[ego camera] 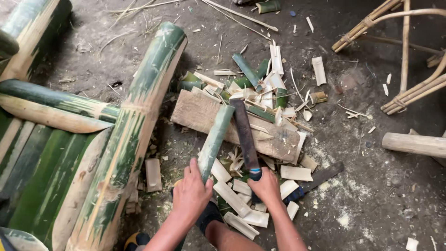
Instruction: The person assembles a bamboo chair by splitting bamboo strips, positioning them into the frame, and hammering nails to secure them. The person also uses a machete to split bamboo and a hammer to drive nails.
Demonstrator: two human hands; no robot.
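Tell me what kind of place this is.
Probably an informal bamboo workshop on a bare dirt floor. Split green bamboo lengths lie stacked, offcuts litter a wooden chopping block, and the right hand grips a chopping blade.

- Left of the wooden block (pixel 232 123), a long split bamboo trunk (pixel 134 125) lies close alongside and walls off that side.
- Beyond the block, a heap of bamboo offcuts (pixel 260 83) crowds its far edge.
- Right of the block, bare dusty ground (pixel 367 186) lies open up to a pale log (pixel 413 144).
- Near the block's front edge, pale chips (pixel 237 200) and a second blade (pixel 316 179) litter the floor.
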